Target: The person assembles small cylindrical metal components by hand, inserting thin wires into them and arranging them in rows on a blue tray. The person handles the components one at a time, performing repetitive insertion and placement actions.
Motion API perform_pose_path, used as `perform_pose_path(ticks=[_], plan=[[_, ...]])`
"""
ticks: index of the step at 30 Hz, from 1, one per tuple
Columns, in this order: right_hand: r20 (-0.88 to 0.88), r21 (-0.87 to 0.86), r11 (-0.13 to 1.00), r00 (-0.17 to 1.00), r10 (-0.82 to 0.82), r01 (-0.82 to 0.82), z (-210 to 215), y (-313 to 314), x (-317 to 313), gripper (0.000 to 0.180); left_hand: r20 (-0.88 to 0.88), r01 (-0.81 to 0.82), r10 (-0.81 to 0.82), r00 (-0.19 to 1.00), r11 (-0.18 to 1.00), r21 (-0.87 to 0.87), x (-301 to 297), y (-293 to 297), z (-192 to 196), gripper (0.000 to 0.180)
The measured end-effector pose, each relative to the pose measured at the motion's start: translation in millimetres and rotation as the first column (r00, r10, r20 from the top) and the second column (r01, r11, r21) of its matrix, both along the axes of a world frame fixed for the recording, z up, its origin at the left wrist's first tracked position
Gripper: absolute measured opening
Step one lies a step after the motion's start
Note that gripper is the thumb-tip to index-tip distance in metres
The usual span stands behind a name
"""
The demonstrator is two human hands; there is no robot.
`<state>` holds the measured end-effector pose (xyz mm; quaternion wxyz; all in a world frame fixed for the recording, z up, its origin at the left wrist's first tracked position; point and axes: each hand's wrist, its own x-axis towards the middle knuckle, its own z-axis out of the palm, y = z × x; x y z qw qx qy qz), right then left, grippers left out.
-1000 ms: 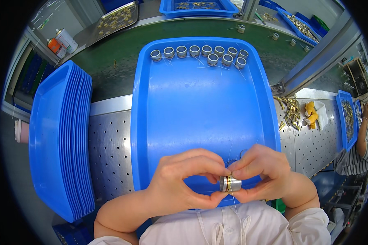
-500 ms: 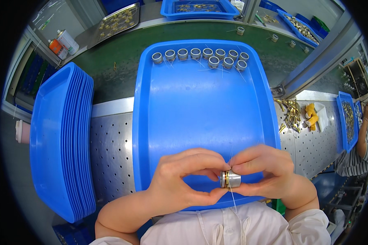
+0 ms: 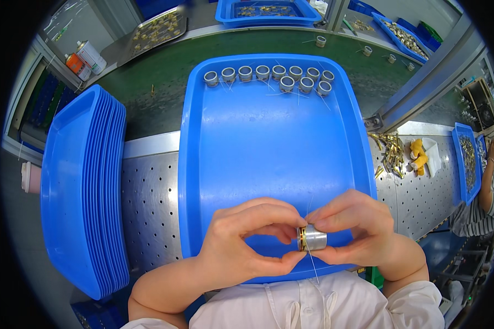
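Above the near end of the blue tray, a small silver metal cylinder lies sideways between both hands. A gold-coloured band circles its left end, and thin pale wires stick out above and below. My left hand pinches the banded end between thumb and fingertips. From the other side, my right hand grips the plain end with thumb on top and fingers beneath. Toward the tray's far end stand several similar silver rings with thin wires, in two rows.
Nested blue trays stand at the left. Brass-coloured pieces and a yellow object lie right of my tray. Behind it runs a green belt carrying a few cylinders. A metal post rises at right, near another person's arm.
The cylinder has shifted slightly to the right and up in my fingers. On the green belt, the small cylinders have moved a little to the left.
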<state>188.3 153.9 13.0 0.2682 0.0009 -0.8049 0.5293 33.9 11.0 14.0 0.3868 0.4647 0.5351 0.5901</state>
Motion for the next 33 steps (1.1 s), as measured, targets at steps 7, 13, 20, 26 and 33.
perform_pose_path(ticks=[7,13,20,26,33], plan=[[0.012,-0.08,0.997,1.0,-0.011,0.012,-0.9,-2.2,0.3,0.035,0.132,-0.001,0.009,0.991,0.998,-0.065,1.3,-1.4,3.8,0.04],[0.027,-0.562,0.827,0.998,0.052,-0.028,2.6,3.5,5.0,0.042,0.357,0.023,0.035,0.933,0.987,-0.157,-0.8,-4.2,9.9,0.039],[-0.091,-0.664,0.746,0.985,-0.145,0.049,33.4,43.4,21.2,0.033,-0.223,0.02,-0.043,0.974,0.995,-0.103,-5.4,2.7,11.0,0.029],[0.015,-0.689,0.713,0.987,-0.162,0.128,7.9,64.7,72.1,0.035,-0.544,0.034,-0.182,0.819,0.962,-0.271,6.9,-1.8,3.2,0.03],[0.115,-0.809,0.462,0.869,-0.481,0.363,-43.9,64.7,206.6,0.024,-0.549,0.006,-0.142,0.823,0.97,-0.243,20.7,11.3,-2.2,0.031]])
